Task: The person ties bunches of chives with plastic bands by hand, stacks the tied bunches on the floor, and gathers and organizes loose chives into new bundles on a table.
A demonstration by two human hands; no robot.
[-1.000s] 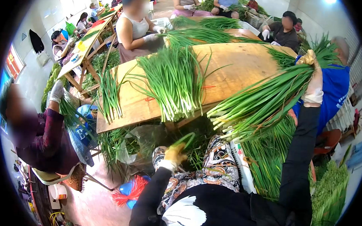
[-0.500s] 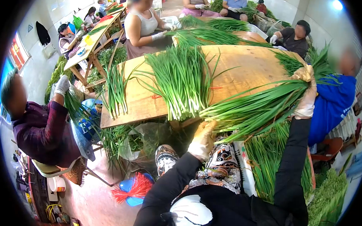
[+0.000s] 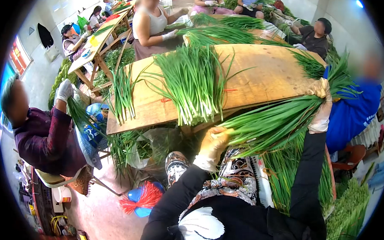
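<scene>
Wooden tabletop (image 3: 265, 74), w/ green stalks (image 3: 191, 88) mid-surface. R. hand (image 3: 321, 91), gloved, clenched round leafy part of stalk bunch (image 3: 276, 118) at table's near right edge; L. hand (image 3: 214, 143) at its pale ends, fingers curled, grip unclear.

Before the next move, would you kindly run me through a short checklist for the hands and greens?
1. Right hand around the bunch toward its leafy end: ok.
2. Left hand at the stem ends: ok.
3. Stem ends level: cannot tell, the left hand partly hides them.
4. Stem ends on the table: not ok, they are held in front of its edge.
5. Red strands in hand: not ok, they lie apart from both hands.
</scene>
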